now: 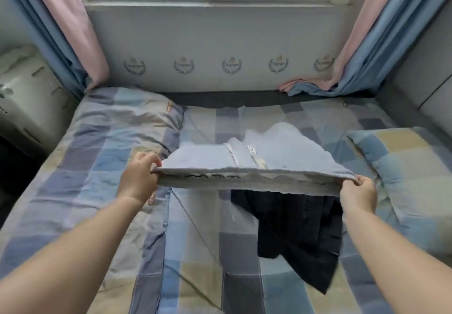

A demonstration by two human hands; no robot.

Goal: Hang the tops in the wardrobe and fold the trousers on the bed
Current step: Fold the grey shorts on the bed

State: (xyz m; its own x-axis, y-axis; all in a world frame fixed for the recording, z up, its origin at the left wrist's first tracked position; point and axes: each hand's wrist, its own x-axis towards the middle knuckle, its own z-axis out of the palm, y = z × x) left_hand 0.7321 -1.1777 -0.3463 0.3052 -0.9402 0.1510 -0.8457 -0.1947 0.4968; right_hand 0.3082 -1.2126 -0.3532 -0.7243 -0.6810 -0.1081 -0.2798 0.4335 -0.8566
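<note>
A pair of light blue-grey trousers [276, 157] is stretched by its waistband above the middle of the bed [195, 252], the legs trailing away toward the window. My left hand [139, 179] pinches the waistband's left end and my right hand [358, 194] pinches its right end. Under the lifted waistband lies a crumpled black garment [296, 235] on the checked sheet, partly hidden by the trousers.
A checked pillow [127, 115] lies at the back left and another pillow [403, 157] at the right. Pink and blue curtains [80, 32] hang at both sides of the window, the right one pooling onto the bed. A white appliance [22, 93] stands left of the bed.
</note>
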